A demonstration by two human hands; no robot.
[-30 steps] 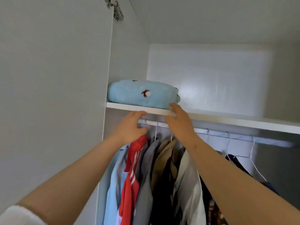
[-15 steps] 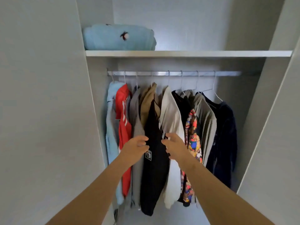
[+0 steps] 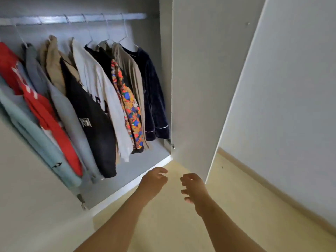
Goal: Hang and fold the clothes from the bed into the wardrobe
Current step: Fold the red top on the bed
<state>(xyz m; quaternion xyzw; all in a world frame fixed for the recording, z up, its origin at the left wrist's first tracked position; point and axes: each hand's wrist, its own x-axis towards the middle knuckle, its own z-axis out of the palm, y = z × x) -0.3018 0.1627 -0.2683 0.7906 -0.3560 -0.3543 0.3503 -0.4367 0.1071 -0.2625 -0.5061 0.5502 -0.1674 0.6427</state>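
The open wardrobe fills the left half, its grey floor (image 3: 145,160) bare at the right. Several garments hang from a metal rail (image 3: 72,18): a light blue one (image 3: 36,135), a red one (image 3: 45,113), a grey one (image 3: 67,110), a black one (image 3: 91,115), a white one (image 3: 109,99), a multicoloured one (image 3: 132,113) and a dark navy one (image 3: 154,99). My left hand (image 3: 154,180) and my right hand (image 3: 194,186) hover low in front of the wardrobe, fingers loosely curled and apart, holding nothing. No bed shows.
The right wardrobe door (image 3: 200,88) stands open just beyond my right hand. The left door (image 3: 27,197) is open at the lower left. Pale wooden flooring (image 3: 181,224) lies below, and a white wall (image 3: 291,106) with a skirting board runs along the right.
My hands came down from the top shelf, past the hanging clothes, to floor level. My view swung down and to the right, and the shelf with the folded blue item left the view.
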